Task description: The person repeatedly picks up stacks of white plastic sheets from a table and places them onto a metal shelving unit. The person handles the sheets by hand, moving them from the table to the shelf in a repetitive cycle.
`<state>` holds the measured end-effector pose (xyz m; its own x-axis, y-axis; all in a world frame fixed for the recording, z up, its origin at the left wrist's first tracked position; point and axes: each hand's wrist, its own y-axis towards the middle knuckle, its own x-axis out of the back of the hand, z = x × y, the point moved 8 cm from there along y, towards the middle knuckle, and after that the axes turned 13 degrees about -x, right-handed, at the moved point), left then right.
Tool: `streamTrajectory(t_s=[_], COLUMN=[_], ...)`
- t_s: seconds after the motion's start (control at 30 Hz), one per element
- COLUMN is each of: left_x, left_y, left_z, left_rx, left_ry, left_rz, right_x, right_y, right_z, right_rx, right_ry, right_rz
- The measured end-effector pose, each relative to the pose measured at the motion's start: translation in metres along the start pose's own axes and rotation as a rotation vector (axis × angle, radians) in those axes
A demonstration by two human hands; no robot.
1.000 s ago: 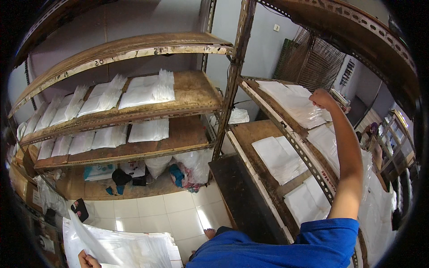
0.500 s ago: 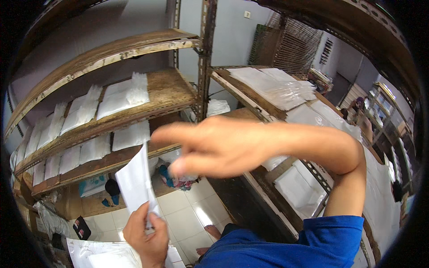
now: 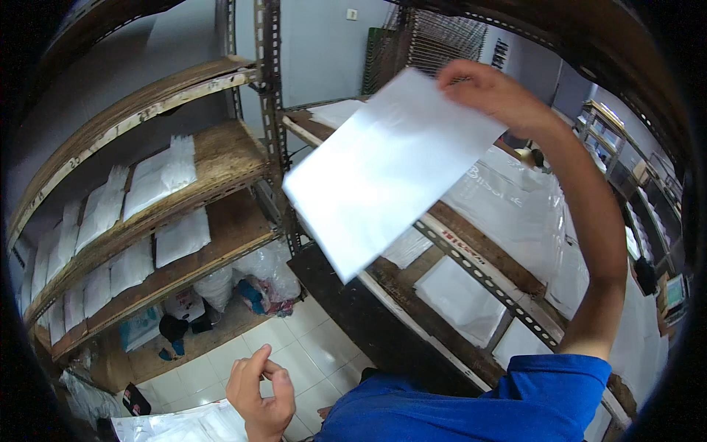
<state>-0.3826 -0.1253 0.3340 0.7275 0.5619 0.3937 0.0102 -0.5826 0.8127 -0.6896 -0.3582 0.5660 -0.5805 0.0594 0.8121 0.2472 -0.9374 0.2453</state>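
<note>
My right hand (image 3: 490,96) is raised at the upper right, its fingers closed on the upper right edge of a white rectangular sheet (image 3: 390,169). The sheet hangs tilted in front of the right-hand shelves and covers part of them. Whether it is one layer or a thin stack, I cannot tell. Low down, my left hand (image 3: 261,390) holds nothing, its fingers loosely bent and the thumb apart. Beside it, at the lower left, lies a pile of white sheets (image 3: 184,426).
Wooden shelves (image 3: 234,151) on the left carry rows of white packets (image 3: 163,177). The right-hand rack holds glossy plastic packets (image 3: 508,199) above and more white packets (image 3: 460,298) below. A perforated metal post (image 3: 269,96) stands between the racks. Clear plastic bags (image 3: 265,269) lie near the tiled floor.
The white sheet has passed from my left hand to my right, which has swung up and to the right with it. My left hand has let go. The view has shifted rightward.
</note>
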Motion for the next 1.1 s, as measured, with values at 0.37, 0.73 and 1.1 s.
streamTrajectory(t_s=[0.37,0.73,1.1], left_x=[-0.037,-0.006,0.081], left_y=[-0.122,-0.162,-0.181], left_z=[0.013,-0.009,-0.028], left_rx=[0.55,0.695,0.596], left_ry=[0.042,0.14,0.261], left_rz=[0.101,0.008,-0.161], right_x=[0.153,0.13,0.08], right_y=[-0.077,-0.087,-0.042], right_z=[-0.302,-0.356,-0.246], right_rx=[-0.667,-0.681,-0.265], right_ry=[-0.186,-0.75,-0.702], right_rz=[-0.381,0.012,-0.063])
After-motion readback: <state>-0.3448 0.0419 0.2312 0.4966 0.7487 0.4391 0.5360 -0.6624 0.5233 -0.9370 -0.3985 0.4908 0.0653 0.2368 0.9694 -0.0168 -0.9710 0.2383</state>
